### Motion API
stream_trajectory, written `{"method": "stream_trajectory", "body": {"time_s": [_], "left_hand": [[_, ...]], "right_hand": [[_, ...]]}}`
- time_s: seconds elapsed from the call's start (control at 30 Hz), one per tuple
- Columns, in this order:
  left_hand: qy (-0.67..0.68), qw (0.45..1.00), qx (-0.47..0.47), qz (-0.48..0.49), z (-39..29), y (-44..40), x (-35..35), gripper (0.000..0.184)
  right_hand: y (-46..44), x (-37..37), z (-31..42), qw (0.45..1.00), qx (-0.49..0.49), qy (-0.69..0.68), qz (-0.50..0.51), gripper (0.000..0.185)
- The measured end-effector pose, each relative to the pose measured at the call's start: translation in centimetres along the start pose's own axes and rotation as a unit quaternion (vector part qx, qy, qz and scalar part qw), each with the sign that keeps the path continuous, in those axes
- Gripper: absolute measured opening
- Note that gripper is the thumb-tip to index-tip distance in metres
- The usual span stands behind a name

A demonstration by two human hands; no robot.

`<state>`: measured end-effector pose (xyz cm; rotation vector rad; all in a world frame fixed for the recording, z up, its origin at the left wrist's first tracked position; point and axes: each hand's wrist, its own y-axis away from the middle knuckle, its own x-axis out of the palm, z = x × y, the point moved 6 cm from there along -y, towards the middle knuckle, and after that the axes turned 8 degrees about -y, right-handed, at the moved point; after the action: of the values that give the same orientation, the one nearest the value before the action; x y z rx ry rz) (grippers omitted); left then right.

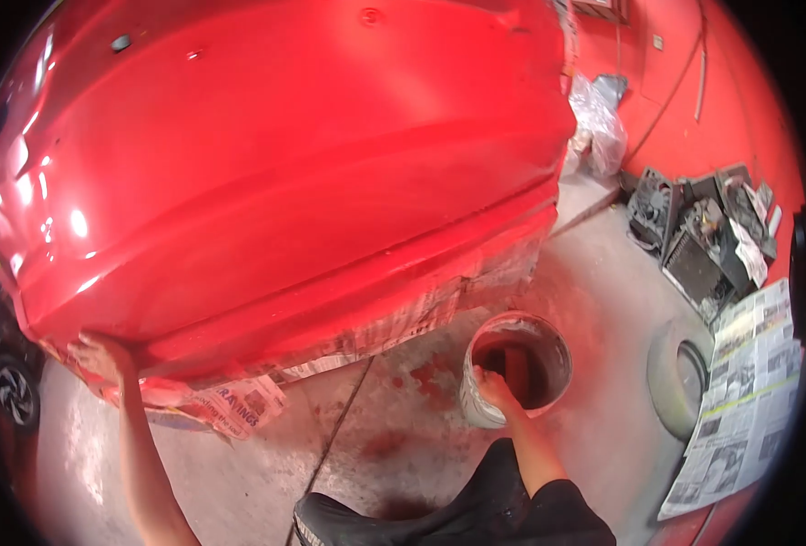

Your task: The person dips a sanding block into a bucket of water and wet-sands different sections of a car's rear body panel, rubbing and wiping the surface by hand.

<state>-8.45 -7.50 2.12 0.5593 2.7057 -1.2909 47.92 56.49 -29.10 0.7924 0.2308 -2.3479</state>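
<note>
My left hand (101,357), fingers spread, is resting at the near left edge of the red car panel (284,182), best done lightly on that gloss, while my right hand (496,393), its grip unclear, is reaching to the bucket (478,408), near right.

The grey floor (239,482) carries a bucket (477,407) at the right hand (493,386), a tire (659,387) rightward of it, and dark parts (699,232) farther off.

A large, glossy red car panel (330,146) curves broadly; below its lower right edge, a round, open, grimy bucket (477,409) stands upright.
</note>
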Motion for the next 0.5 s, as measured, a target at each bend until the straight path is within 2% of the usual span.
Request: {"method": "stream_trajectory", "body": {"time_s": [0.03, 0.07, 0.1, 0.17, 0.23, 0.33, 0.37, 0.5], "left_hand": [[-0.118, 0.984, 0.122, -0.056, -0.9, -0.9, 0.1, 0.067], [-0.045, 0.997, 0.027, -0.063, 1.0, -0.4, 1.0, 0.070], [-0.067, 0.994, 0.052, -0.068, 1.3, -0.4, 1.2, 0.072], [-0.059, 0.996, 0.043, -0.049, 0.8, -0.3, 1.6, 0.077], [-0.009, 1.000, -0.030, 0.000, -0.2, -0.4, 0.0, 0.081], [0.025, 0.997, -0.057, 0.046, -1.6, 0.2, -1.2, 0.082], [0.019, 0.998, -0.040, 0.046, -2.4, 0.5, -2.0, 0.082], [0.019, 0.999, -0.029, 0.041, -2.3, 0.3, -1.9, 0.083]], "right_hand": [[0.0, 0.4, 0.6, 1.000, 0.016, 0.025, -0.001, 0.065], [0.3, 0.6, 1.1, 0.998, 0.034, 0.051, 0.001, 0.062], [0.8, 1.0, 1.3, 0.996, 0.053, 0.078, 0.002, 0.059], [1.3, 1.1, 1.6, 0.995, 0.064, 0.074, -0.013, 0.055], [1.5, 0.9, 2.3, 0.994, 0.084, 0.068, -0.017, 0.050], [2.1, 1.5, 3.0, 0.992, 0.100, 0.075, 0.003, 0.049], [2.4, 1.8, 3.2, 0.990, 0.110, 0.084, 0.018, 0.049], [4.6, 3.6, 5.9, 0.992, 0.061, 0.096, 0.053, 0.047]]}}
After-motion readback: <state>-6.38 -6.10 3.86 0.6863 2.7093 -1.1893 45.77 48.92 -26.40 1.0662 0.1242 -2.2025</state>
